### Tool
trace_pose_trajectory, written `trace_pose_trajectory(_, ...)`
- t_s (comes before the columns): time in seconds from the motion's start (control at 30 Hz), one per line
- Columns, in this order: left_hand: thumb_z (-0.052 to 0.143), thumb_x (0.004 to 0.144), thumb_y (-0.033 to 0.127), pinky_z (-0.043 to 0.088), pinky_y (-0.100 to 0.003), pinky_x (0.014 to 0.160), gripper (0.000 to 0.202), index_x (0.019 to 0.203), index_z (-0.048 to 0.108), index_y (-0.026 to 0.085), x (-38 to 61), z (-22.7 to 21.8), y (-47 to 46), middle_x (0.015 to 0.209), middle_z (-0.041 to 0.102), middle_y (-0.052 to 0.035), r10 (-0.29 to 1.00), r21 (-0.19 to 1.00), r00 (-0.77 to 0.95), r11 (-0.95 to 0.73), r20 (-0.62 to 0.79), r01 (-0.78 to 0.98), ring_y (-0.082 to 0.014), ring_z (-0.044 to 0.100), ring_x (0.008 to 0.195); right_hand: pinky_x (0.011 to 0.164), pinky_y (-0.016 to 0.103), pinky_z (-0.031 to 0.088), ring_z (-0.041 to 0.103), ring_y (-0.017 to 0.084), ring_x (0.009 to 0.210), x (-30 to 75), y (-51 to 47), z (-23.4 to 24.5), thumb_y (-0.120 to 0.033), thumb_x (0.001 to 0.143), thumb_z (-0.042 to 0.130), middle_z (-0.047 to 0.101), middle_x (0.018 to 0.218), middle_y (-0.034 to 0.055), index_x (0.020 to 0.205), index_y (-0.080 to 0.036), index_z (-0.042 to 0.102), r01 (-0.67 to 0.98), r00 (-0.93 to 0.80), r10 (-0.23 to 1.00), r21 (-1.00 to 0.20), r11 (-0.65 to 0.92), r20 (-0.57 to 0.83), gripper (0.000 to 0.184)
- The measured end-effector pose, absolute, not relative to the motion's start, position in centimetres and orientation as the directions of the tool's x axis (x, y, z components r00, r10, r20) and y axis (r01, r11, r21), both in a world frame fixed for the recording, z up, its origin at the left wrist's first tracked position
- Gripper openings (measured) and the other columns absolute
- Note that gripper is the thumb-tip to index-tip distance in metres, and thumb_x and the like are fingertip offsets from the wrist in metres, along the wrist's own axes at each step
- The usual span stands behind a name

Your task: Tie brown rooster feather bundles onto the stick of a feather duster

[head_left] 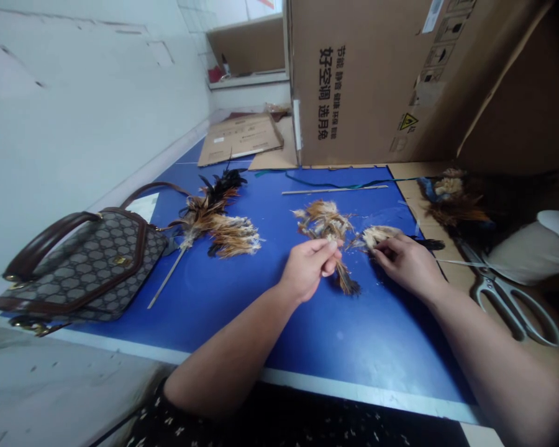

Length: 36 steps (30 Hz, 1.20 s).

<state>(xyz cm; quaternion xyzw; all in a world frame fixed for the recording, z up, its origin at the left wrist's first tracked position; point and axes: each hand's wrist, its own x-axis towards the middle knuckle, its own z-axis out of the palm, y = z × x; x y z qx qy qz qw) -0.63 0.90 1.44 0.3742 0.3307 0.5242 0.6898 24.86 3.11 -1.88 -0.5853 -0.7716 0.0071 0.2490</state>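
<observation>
My left hand [310, 266] is closed in a pinch on a small bunch of brown feathers [347, 279], whose dark tips hang down toward the table. Just behind it lies a loose pile of tan and brown feathers [323, 217]. My right hand [403, 264] has its fingers bent together at a pale cream feather clump [377, 236]; what sits between the fingertips is hidden. Black feathers [431, 244] stick out to the right of that hand. On the left side of the table, a feather bundle [200, 217] with black and orange feathers is fixed to a thin stick [168, 279].
A patterned handbag [93, 267] stands at the left. Scissors [512, 304] and a white spool [535, 248] are at the right, near more feathers [451, 192]. A big cardboard box [368, 81] rises behind the blue table [345, 360]. Another stick [335, 190] lies near its far edge.
</observation>
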Motion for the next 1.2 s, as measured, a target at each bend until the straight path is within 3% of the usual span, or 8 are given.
trace_pose_trajectory(0.2, 0.083, 0.081, 0.040, 0.023, -0.023, 0.049, 0.033, 0.077, 0.072, 0.008, -0.5, 0.9, 0.8, 0.075, 0.065, -0.0067, 0.964, 0.876, 0.258, 0.172, -0.057, -0.450, -0.0040, 0.042, 0.051, 0.068, 0.035, 0.053, 0.069, 0.023, 0.076, 25.2, 3.5, -2.3, -0.034, 0.092, 0.059, 0.071, 0.090, 0.0073, 0.087, -0.024, 0.069, 0.913, -0.189, 0.920, -0.282, 0.293, 0.344, 0.015)
trace_pose_trajectory(0.33, 0.083, 0.081, 0.041, 0.024, -0.023, 0.049, 0.034, 0.077, 0.072, 0.008, -0.4, 0.8, 0.8, 0.074, 0.064, -0.0062, 0.958, 0.883, 0.280, 0.185, -0.064, -0.432, -0.0038, 0.041, 0.052, 0.068, 0.037, 0.052, 0.068, 0.025, 0.076, 24.8, 3.2, -1.7, -0.037, 0.093, 0.058, 0.071, 0.090, 0.0081, 0.091, -0.023, 0.068, 0.925, -0.128, 0.924, -0.293, 0.243, 0.361, 0.017)
trace_pose_trajectory(0.47, 0.083, 0.080, 0.041, 0.024, -0.023, 0.049, 0.034, 0.079, 0.072, 0.008, -0.2, 0.6, 0.7, 0.078, 0.066, -0.0069, 0.956, 0.884, 0.283, 0.196, -0.076, -0.425, -0.0034, 0.043, 0.051, 0.070, 0.037, 0.053, 0.069, 0.024, 0.080, 24.4, 2.9, -1.6, -0.044, 0.095, 0.059, 0.072, 0.104, 0.0096, 0.097, -0.024, 0.071, 0.928, -0.144, 0.916, -0.272, 0.256, 0.373, 0.024)
trace_pose_trajectory(0.6, 0.085, 0.078, 0.042, 0.024, -0.023, 0.048, 0.036, 0.080, 0.073, 0.008, -0.1, 0.7, 0.6, 0.078, 0.066, -0.0064, 0.954, 0.881, 0.288, 0.208, -0.086, -0.425, -0.0035, 0.044, 0.051, 0.068, 0.035, 0.053, 0.067, 0.023, 0.077, 24.3, 3.0, -1.8, -0.040, 0.095, 0.060, 0.070, 0.100, 0.0083, 0.091, -0.024, 0.072, 0.927, -0.157, 0.909, -0.261, 0.271, 0.387, 0.020)
trace_pose_trajectory(0.73, 0.084, 0.079, 0.043, 0.024, -0.024, 0.048, 0.038, 0.077, 0.071, 0.008, -0.1, 0.8, 0.6, 0.078, 0.065, -0.0065, 0.951, 0.884, 0.297, 0.211, -0.087, -0.416, -0.0034, 0.044, 0.052, 0.069, 0.035, 0.053, 0.064, 0.021, 0.073, 24.1, 3.1, -1.3, -0.037, 0.095, 0.062, 0.067, 0.088, 0.0070, 0.091, -0.023, 0.072, 0.856, -0.097, 0.835, -0.383, 0.347, 0.541, 0.018)
trace_pose_trajectory(0.87, 0.083, 0.079, 0.046, 0.024, -0.024, 0.049, 0.040, 0.079, 0.072, 0.008, -0.1, 0.7, 0.5, 0.067, 0.061, -0.0029, 0.949, 0.888, 0.303, 0.216, -0.092, -0.406, -0.0045, 0.043, 0.051, 0.066, 0.033, 0.053, 0.064, 0.020, 0.074, 23.7, 2.8, -0.6, -0.040, 0.096, 0.064, 0.068, 0.088, 0.0075, 0.091, -0.023, 0.071, 0.741, 0.009, 0.762, -0.516, 0.429, 0.647, 0.019)
trace_pose_trajectory(1.07, 0.082, 0.080, 0.046, 0.026, -0.024, 0.048, 0.040, 0.085, 0.072, 0.008, 0.2, 0.3, 0.3, 0.067, 0.061, -0.0024, 0.942, 0.890, 0.319, 0.233, -0.106, -0.393, -0.0052, 0.045, 0.051, 0.052, 0.033, 0.050, 0.061, 0.019, 0.054, 23.3, 2.1, -0.3, -0.050, 0.099, 0.059, 0.066, 0.068, 0.0020, 0.102, -0.024, 0.064, 0.578, 0.184, 0.870, -0.766, 0.281, 0.458, 0.027)
trace_pose_trajectory(1.2, 0.082, 0.081, 0.045, 0.028, -0.024, 0.048, 0.039, 0.089, 0.072, 0.008, 0.4, 0.0, 0.2, 0.073, 0.064, -0.0037, 0.940, 0.894, 0.319, 0.245, -0.124, -0.374, -0.0054, 0.047, 0.051, 0.066, 0.041, 0.059, 0.072, 0.026, 0.071, 23.0, 2.0, -0.3, -0.051, 0.101, 0.056, 0.074, 0.084, 0.0083, 0.099, -0.027, 0.056, 0.454, 0.116, 0.905, -0.832, 0.318, 0.409, 0.024)
